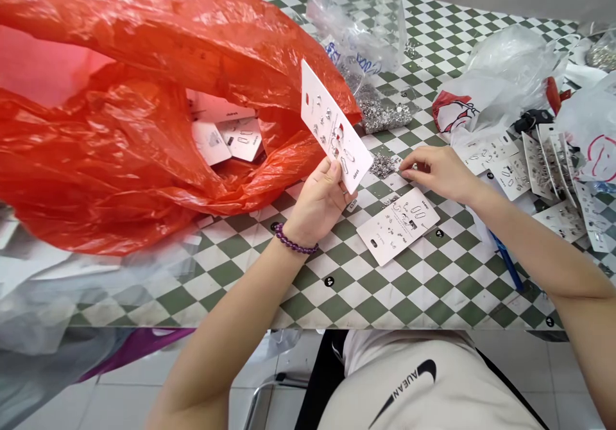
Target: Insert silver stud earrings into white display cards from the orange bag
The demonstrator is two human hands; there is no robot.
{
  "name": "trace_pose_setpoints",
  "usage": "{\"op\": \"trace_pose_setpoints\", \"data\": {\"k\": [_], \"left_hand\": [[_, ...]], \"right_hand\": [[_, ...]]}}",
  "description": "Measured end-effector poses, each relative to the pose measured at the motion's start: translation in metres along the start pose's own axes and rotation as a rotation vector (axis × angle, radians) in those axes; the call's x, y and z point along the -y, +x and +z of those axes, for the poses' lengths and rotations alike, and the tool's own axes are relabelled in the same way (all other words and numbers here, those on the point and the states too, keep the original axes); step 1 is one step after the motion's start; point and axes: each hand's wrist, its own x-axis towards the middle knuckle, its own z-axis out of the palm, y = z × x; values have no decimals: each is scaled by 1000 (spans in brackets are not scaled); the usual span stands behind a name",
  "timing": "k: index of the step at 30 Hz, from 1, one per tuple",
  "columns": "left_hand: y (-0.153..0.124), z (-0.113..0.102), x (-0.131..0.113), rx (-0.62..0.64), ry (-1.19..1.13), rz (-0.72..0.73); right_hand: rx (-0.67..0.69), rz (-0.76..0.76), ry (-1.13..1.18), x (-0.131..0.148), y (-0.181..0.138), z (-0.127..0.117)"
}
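My left hand (323,200) grips a white earring card (333,128) by its lower edge, thumb on the front; several small silver earrings sit on it, and the card is raised and tilted. My right hand (430,170) is beside a small pile of silver earring parts (384,165), thumb and fingertips pinched together. Whatever is between those fingertips is too small to make out. Flat on the tablecloth below the hands lies a second earring card (398,226), with earrings on it.
A large red plastic bag (158,135) with more cards (240,140) inside fills the left. A clear bag of silver parts (380,112) lies behind. On the right are standing earring cards (553,160), plastic bags (514,58) and a blue pen (506,260). The checkered tablecloth (366,301) ends at my lap.
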Motion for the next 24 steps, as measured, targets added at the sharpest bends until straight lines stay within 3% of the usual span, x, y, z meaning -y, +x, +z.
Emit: {"op": "trace_pose_setpoints", "data": {"k": [3, 9, 16, 24], "left_hand": [[-1, 2, 1, -22, 28, -21], [-1, 2, 1, -28, 40, -34], [0, -2, 5, 75, -45, -26], [-2, -1, 8, 97, -26, -49]], "right_hand": [[40, -51, -165, -4, -9, 3], [-28, 1, -165, -8, -13, -5], [50, -63, -482, 1, -13, -3], [-2, -9, -412, -3, -14, 2]]}}
